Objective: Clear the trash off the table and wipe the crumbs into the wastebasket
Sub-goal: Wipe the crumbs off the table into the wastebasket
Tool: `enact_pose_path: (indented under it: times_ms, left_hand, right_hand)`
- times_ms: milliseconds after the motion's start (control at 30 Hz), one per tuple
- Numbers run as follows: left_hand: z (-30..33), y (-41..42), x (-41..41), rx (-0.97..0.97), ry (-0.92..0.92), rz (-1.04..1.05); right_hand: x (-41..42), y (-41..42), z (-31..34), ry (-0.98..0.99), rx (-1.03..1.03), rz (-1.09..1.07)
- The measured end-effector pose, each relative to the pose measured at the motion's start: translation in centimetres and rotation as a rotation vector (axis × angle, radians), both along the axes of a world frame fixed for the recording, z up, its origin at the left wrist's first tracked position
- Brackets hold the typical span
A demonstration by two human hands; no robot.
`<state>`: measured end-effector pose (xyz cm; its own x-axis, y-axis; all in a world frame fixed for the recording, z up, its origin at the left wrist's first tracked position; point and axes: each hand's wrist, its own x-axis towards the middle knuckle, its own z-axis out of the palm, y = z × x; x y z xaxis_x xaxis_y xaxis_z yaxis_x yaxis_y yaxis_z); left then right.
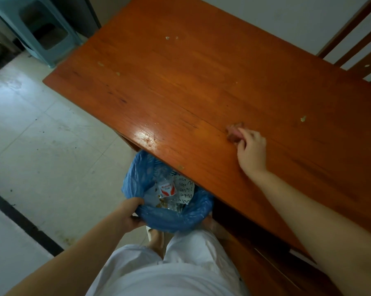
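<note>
My right hand [251,149] lies on the wooden table [201,86], its curled fingers on a small brownish piece of trash or cloth [233,130]; what it is I cannot tell. Pale crumbs are scattered on the tabletop, one [303,118] right of the hand, others [167,38] at the far side and one [180,167] at the near edge. My left hand [130,212] grips the rim of the wastebasket with a blue bag [169,218], held just below the table's near edge. Inside lie a plastic bottle [166,189] and scribbled paper [185,189].
A teal plastic stool [37,28] stands on the tiled floor beyond the table's left corner. A wooden chair back [355,39] is at the far right. My legs in white shorts are below the basket. A wet smear [146,136] shines near the table edge.
</note>
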<state>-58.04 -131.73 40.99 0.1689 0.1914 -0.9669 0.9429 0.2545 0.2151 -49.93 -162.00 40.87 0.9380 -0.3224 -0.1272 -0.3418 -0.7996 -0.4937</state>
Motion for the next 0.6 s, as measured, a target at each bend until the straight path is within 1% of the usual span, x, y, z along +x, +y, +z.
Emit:
enact_pose_path:
  times_ms: [133, 200, 267, 300, 333, 400, 467, 500, 567, 600]
  left_hand:
    - [0.2, 0.2, 0.4, -0.013, 0.003, 0.029]
    - [0.4, 0.0, 0.7, -0.016, 0.001, 0.030]
    - [0.6, -0.1, 1.1, -0.016, -0.006, 0.022]
    - [0.7, -0.1, 1.3, -0.014, -0.009, 0.018]
    - [0.7, 0.0, 1.6, -0.009, -0.011, 0.017]
    - [0.8, 0.0, 2.1, 0.003, -0.010, 0.011]
    - [0.8, 0.2, 2.6, 0.010, -0.009, 0.012]
    - [0.7, 0.3, 2.7, 0.012, -0.006, 0.017]
    - [0.6, 0.8, 3.0, 0.015, 0.001, 0.031]
    - [0.5, 1.1, 3.0, 0.018, 0.006, 0.034]
  right_hand:
    - [-2.8, 6.5, -0.9, -0.060, 0.018, 0.359]
    - [-3.4, 9.8, -0.7, -0.050, 0.063, 0.591]
    - [-2.8, 11.9, -0.1, -0.012, 0.202, 0.771]
    - [-1.7, 12.1, 0.3, 0.008, 0.284, 0.781]
    - [-0.3, 11.6, 0.7, -0.003, 0.347, 0.724]
    - [3.6, 8.5, 1.0, -0.118, 0.397, 0.464]
    - [8.0, 3.8, 0.9, -0.238, 0.330, 0.132]
    - [10.1, 1.2, 0.7, -0.261, 0.272, -0.010]
    - [13.6, -2.9, -0.2, -0.213, 0.184, -0.203]
    - [15.1, -4.2, -0.6, -0.173, 0.155, -0.251]
